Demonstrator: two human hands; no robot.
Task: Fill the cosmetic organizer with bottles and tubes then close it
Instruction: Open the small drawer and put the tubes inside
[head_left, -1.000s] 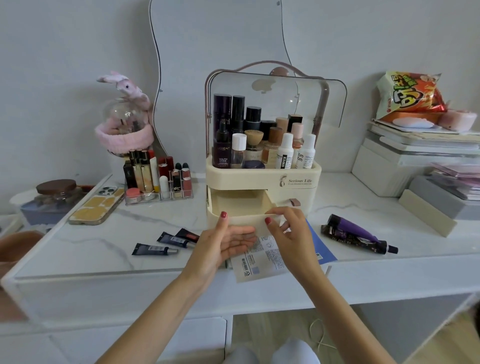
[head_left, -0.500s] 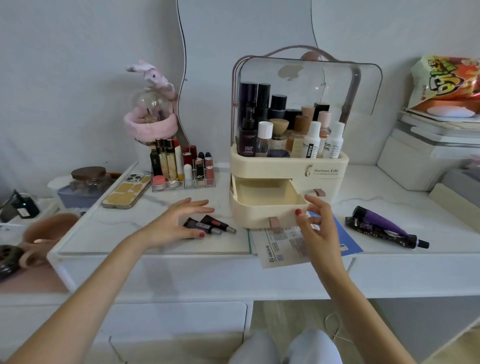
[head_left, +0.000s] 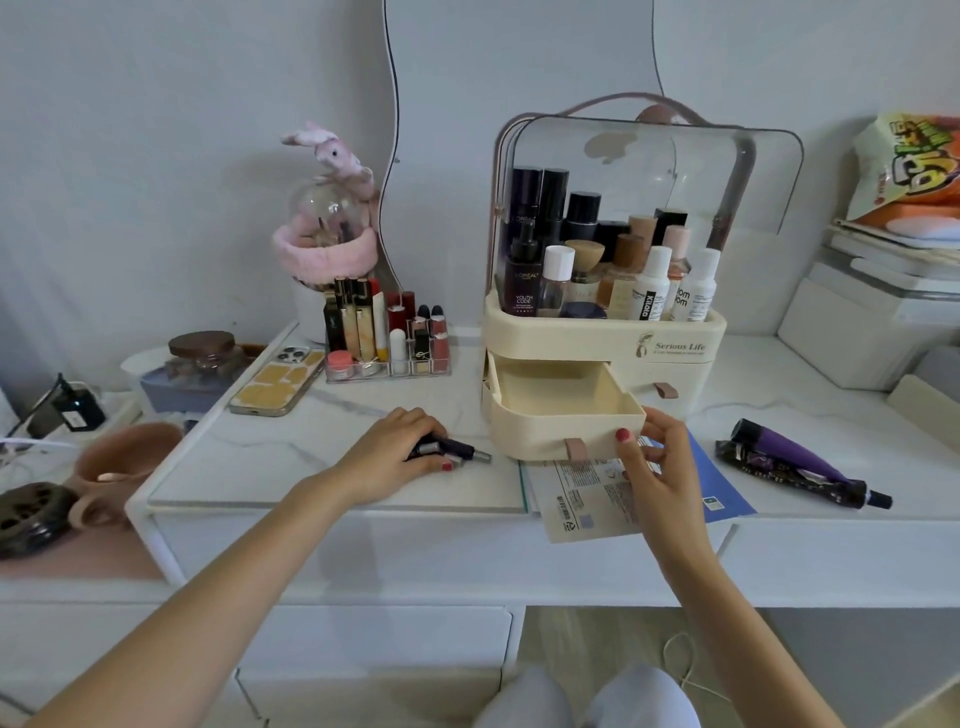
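Note:
The cream cosmetic organizer (head_left: 675, 351) stands on the white table, its clear lid raised and its top tray full of bottles (head_left: 597, 260). Its lower left drawer (head_left: 524, 439) is pulled out and looks empty. My right hand (head_left: 652, 467) holds the drawer's front right corner, thumb on its face. My left hand (head_left: 395, 454) lies on the table left of the drawer, fingers closed over small dark tubes (head_left: 460, 451) whose ends stick out to the right. A purple tube (head_left: 795, 457) and a dark tube lie right of the organizer.
Paper sheets and a blue folder (head_left: 587, 493) lie under my right hand. A lipstick rack (head_left: 387, 338), a phone (head_left: 278, 382) and a pink rabbit globe (head_left: 327, 228) stand at the back left. Stacked boxes (head_left: 872, 322) and a snack bag sit on the right.
My left hand left the drawer front, moved left to the small tubes and closed over them. My right hand shifted to the drawer's right corner. The camera view turned left.

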